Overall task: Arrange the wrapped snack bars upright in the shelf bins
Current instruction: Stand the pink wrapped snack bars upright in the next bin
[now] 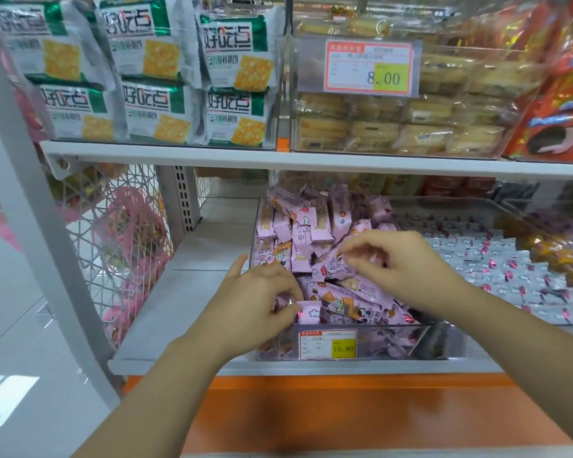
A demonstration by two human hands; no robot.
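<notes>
Orange base ledge (344,411) runs along the bottom of the view, nearest the camera. Both bare forearms reach over it to the lower shelf (186,292).

Left hand (255,302): fingers curled, thumb and fingertips pinching one pink-wrapped bar (308,313) at the front left of the clear bin (394,342). The bar lies roughly flat, one end pointing right.

Right hand (401,266): fingers bent, tips closed on the edge of a second pink bar (331,267) near the middle of the same bin. That bar is tilted and rests on the heap.

Pink snack bars (354,302) fill the bin. The back rows (298,226) stand mostly upright, some leaning; the front half lies jumbled, flat and crosswise. Price label (328,344) on the front wall reads 15.80.

Just to the right, a neighbouring bin holds silver-wrapped bars (510,276) in flat overlapping rows.

Upper shelf:
- green-and-white cracker packs (153,61) at left, stacked two high
- yellow cakes (394,120) in a clear bin in the middle, with a tag (371,67) reading 8.00
- orange-red packs (559,110) at right

White wire mesh panel (119,233) closes the left end of the lower shelf, with pink items behind it — too blurred to identify.
</notes>
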